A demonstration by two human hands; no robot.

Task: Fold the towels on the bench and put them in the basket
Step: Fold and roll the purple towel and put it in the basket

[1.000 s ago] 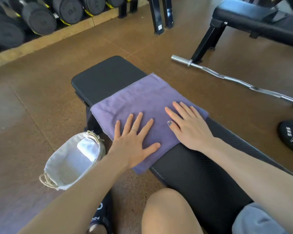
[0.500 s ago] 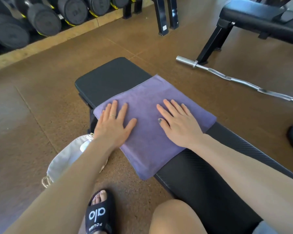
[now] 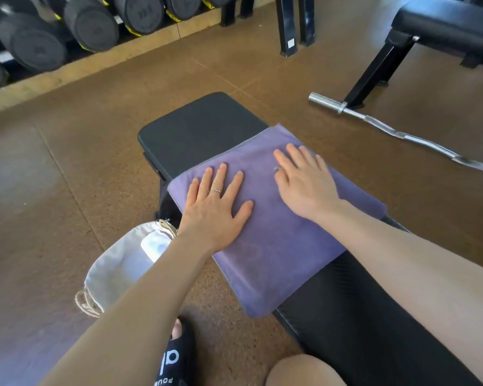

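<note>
Both hands, left (image 3: 212, 210) and right (image 3: 304, 182), press flat, fingers straight, on the purple towel (image 3: 276, 246) overhanging the surface's (image 3: 195, 129) seven-o'clock edge above the basket (image 3: 115, 268).

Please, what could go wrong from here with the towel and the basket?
The purple towel overhangs the near edge of the bench, so it may slide to the floor if the left hand and right hand both lift. The basket sits low beside the bench, partly hidden under the left forearm, so a blind drop might miss it.

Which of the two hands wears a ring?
The left hand, flat on the purple towel nearest the basket; the right hand shows no ring.
</note>
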